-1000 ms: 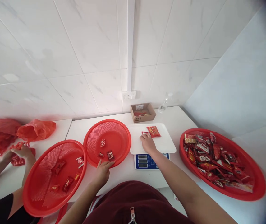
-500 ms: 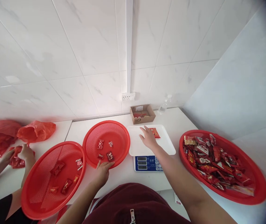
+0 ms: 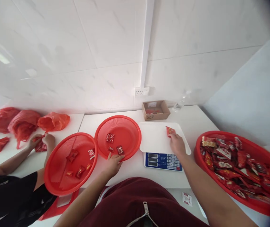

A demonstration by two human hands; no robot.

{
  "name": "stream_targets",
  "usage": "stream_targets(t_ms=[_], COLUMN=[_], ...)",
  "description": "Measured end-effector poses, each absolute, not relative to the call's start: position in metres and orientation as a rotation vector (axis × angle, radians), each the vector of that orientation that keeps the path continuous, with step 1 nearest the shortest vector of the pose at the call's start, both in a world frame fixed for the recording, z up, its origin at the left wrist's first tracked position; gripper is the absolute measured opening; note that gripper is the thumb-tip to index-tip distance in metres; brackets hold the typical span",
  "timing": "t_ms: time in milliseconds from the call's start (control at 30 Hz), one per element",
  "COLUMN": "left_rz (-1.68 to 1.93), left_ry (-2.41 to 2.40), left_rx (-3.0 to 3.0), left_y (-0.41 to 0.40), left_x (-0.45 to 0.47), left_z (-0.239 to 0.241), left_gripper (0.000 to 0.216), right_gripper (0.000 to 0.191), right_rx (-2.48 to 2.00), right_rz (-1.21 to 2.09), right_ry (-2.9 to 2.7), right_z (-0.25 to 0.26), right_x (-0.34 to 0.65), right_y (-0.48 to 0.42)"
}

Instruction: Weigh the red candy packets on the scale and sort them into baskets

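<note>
My left hand (image 3: 113, 163) rests on the near rim of a round red basket (image 3: 130, 129) holding three small red snack packets; its fingers curl over the edge. On the white tray (image 3: 154, 138) of a digital scale (image 3: 162, 160), my right hand (image 3: 177, 144) has its fingers closed on a red snack packet (image 3: 170, 130) at the tray's right side.
A second red basket (image 3: 54, 176) with several packets sits to the left. A large red basket (image 3: 198, 151) full of packets lies at the right. At the wall stand a cardboard box (image 3: 155, 110) and a bottle (image 3: 179, 105). Another person's hands (image 3: 45, 140) handle red bags (image 3: 53, 121) at the left.
My right hand has moved right across the scale tray and closed on the red packet. The view has swung left. My left hand stays on the basket rim.
</note>
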State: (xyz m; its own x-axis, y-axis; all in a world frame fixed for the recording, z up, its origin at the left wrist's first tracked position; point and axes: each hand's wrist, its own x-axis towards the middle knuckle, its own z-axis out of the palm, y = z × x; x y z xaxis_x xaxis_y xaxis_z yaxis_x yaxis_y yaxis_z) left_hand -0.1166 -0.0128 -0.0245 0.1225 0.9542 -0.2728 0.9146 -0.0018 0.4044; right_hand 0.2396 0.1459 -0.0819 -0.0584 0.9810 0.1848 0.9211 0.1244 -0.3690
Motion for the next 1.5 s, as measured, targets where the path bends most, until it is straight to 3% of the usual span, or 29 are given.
stream_targets(t_ms=[233,400,500,567,867,1100,1500], left_rz=[0.107,0.097,0.12,0.102,-0.035,-0.06,0.111], left_ry=[1.77,1.744,1.721,1.702,1.62,1.66,2.068], left_rx=[1.971,1.995,2.047,2.077,2.134,2.143,2.176], left_y=[-0.014,-0.014,-0.013,-0.012,0.001,0.033,0.111], left_x=[-0.123,-0.125,-0.128,-0.131,-0.154,-0.178,-0.183], left_z=[-0.035,-0.035,-0.036,-0.037,-0.034,-0.032,-0.033], left_gripper=[0.039,0.038,0.037,0.037,0.038,0.04,0.046], right_gripper=[0.026,0.026,0.034,0.04,0.035,0.035,0.034], right_rx=[-1.846,-1.416,-1.15,-1.199,-1.532,-1.731,-1.958], right_rz=[0.378,0.991,1.308,1.37,1.307,1.218,0.898], right_ry=[-1.494,-0.955,-0.988,-1.126,-1.671,-1.444,-1.184], right_z=[-0.079,-0.04,-0.018,-0.01,-0.036,-0.063,-0.042], right_x=[0.235,0.17,0.131,0.114,0.113,0.143,0.233], right_y=[0.134,0.125,0.115,0.106,0.04,-0.01,-0.037])
